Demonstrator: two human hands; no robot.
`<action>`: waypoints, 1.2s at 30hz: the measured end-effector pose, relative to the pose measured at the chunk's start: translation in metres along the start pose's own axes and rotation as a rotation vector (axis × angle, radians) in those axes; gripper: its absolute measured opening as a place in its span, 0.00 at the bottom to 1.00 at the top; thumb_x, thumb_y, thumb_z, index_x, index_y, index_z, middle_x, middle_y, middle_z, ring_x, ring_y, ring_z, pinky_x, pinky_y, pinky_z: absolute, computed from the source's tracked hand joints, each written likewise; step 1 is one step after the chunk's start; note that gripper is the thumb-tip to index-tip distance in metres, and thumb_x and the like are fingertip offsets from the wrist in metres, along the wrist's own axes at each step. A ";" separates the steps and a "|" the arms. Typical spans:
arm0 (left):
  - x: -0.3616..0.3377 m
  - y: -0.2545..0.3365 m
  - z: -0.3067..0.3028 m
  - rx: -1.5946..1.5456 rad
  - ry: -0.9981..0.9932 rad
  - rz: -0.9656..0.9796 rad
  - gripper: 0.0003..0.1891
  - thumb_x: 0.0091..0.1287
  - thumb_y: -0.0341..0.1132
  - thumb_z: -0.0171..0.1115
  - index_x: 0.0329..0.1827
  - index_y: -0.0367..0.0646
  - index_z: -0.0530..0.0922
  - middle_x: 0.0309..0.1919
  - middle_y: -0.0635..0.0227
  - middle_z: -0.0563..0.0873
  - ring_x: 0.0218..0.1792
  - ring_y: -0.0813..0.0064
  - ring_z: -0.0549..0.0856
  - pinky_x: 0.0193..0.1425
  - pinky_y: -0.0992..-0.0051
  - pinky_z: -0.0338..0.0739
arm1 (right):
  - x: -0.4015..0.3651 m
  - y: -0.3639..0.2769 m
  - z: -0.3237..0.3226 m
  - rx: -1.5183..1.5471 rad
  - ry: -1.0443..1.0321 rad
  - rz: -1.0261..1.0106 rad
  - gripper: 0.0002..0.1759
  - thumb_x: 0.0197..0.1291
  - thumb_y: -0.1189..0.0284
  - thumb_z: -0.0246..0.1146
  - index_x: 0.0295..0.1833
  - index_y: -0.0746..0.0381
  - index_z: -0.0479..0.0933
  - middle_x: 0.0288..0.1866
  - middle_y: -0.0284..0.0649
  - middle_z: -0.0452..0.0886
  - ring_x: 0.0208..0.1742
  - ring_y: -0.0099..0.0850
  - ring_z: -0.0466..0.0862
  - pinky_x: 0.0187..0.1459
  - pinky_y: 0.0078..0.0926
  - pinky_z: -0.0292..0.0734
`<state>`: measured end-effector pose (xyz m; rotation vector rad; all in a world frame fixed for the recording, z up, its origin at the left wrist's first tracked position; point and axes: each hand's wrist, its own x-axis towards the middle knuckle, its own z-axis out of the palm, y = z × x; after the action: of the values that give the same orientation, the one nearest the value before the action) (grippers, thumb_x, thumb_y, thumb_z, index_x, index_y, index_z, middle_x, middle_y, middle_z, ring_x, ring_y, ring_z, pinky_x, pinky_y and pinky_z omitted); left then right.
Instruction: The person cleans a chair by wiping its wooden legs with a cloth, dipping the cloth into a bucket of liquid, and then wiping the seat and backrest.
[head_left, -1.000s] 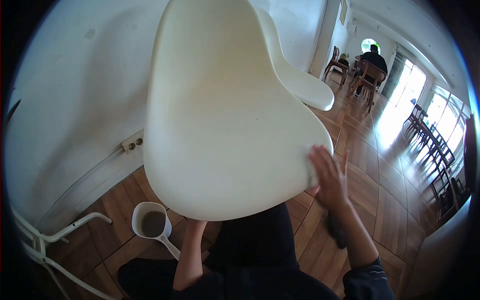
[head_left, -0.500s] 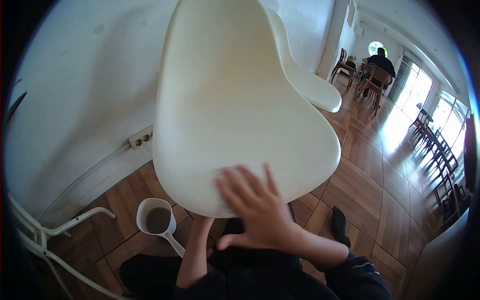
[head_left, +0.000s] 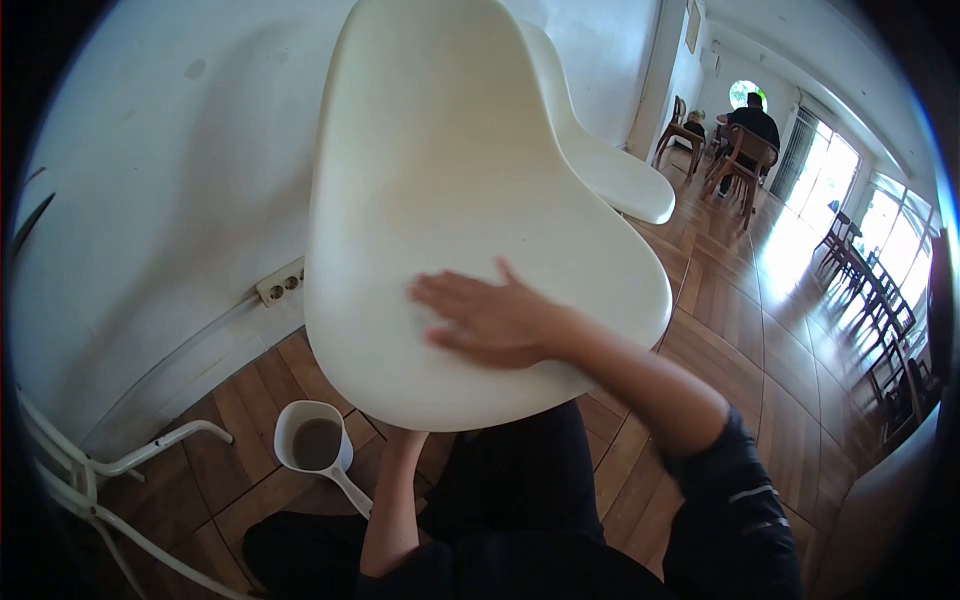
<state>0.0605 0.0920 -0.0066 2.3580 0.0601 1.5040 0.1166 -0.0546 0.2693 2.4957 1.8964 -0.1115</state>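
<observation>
Closest to the viewer, two bare forearms reach up from dark clothing, above two dark-clad legs [head_left: 525, 465]. The left hand [head_left: 406, 436] goes under the front edge of one cream chair shell [head_left: 440, 190]; its fingers are hidden there, so their opening and hold cannot be told. The right hand [head_left: 490, 320] lies over the seat of that shell, left of the seat's middle, its fingers extended and parted, the thumb spread away; they are blurred, and whether anything is under the palm cannot be told. The shell fills the centre, its backrest rising away.

On the wooden floor [head_left: 240, 440], left of the left forearm, stands one white dipper [head_left: 315, 440] of brownish liquid, its single handle pointing to that forearm. White metal tubes [head_left: 160, 443] curve at the lower left. One socket strip [head_left: 281, 281] is on the pale wall [head_left: 150, 200]. Behind the shell is one second cream seat [head_left: 620, 180].

Far off, one person [head_left: 757, 122] in black sits on a wooden chair [head_left: 750, 155], beneath one round window [head_left: 746, 93]; dark chairs [head_left: 885, 305] line the right, too small to count.
</observation>
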 end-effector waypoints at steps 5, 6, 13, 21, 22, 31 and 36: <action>0.002 -0.002 0.005 -0.019 -0.007 -0.082 0.21 0.61 0.41 0.64 0.53 0.41 0.75 0.46 0.60 0.81 0.47 0.60 0.80 0.48 0.61 0.75 | -0.070 0.123 -0.017 -0.186 -0.031 0.468 0.36 0.69 0.44 0.29 0.74 0.52 0.53 0.78 0.34 0.51 0.78 0.32 0.50 0.70 0.66 0.36; 0.001 -0.005 0.009 -0.032 -0.022 -0.142 0.21 0.61 0.42 0.64 0.54 0.40 0.75 0.47 0.60 0.81 0.47 0.60 0.80 0.49 0.61 0.75 | -0.087 0.132 -0.022 -0.210 -0.003 0.579 0.36 0.69 0.43 0.28 0.74 0.52 0.56 0.78 0.33 0.51 0.78 0.33 0.49 0.71 0.65 0.36; -0.004 -0.008 0.014 0.055 0.086 -0.094 0.23 0.59 0.43 0.65 0.53 0.39 0.74 0.47 0.58 0.81 0.47 0.58 0.80 0.51 0.59 0.74 | -0.144 0.164 0.001 0.098 0.338 0.415 0.37 0.69 0.44 0.28 0.70 0.54 0.63 0.76 0.39 0.54 0.78 0.40 0.47 0.72 0.56 0.36; -0.015 -0.012 0.014 0.018 -0.007 0.010 0.20 0.63 0.43 0.62 0.54 0.42 0.75 0.49 0.59 0.80 0.49 0.59 0.79 0.49 0.60 0.76 | -0.162 0.138 0.077 0.222 0.928 0.174 0.42 0.65 0.38 0.35 0.69 0.60 0.60 0.74 0.50 0.55 0.77 0.50 0.46 0.72 0.51 0.40; -0.017 -0.012 0.015 0.018 -0.007 0.006 0.20 0.63 0.43 0.62 0.54 0.42 0.75 0.49 0.59 0.80 0.49 0.59 0.79 0.49 0.60 0.76 | -0.161 0.126 0.089 0.176 0.983 0.158 0.44 0.63 0.35 0.36 0.72 0.59 0.55 0.74 0.51 0.53 0.76 0.54 0.46 0.71 0.56 0.40; -0.033 -0.023 0.026 0.010 0.041 0.040 0.23 0.66 0.44 0.59 0.61 0.43 0.71 0.56 0.60 0.76 0.54 0.62 0.76 0.55 0.62 0.74 | -0.103 -0.028 0.148 -0.099 0.995 0.198 0.46 0.58 0.33 0.43 0.71 0.56 0.58 0.74 0.49 0.56 0.75 0.57 0.48 0.68 0.70 0.29; -0.031 -0.024 0.024 0.120 0.126 0.158 0.24 0.65 0.45 0.59 0.61 0.43 0.71 0.57 0.60 0.76 0.55 0.62 0.76 0.56 0.61 0.74 | -0.083 -0.086 0.123 -0.288 0.774 0.318 0.42 0.61 0.36 0.43 0.69 0.57 0.62 0.72 0.45 0.61 0.74 0.54 0.55 0.67 0.71 0.28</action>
<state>0.0714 0.1015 -0.0500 2.4064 -0.0058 1.7690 0.0049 -0.1167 0.1551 2.7867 1.4520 1.1828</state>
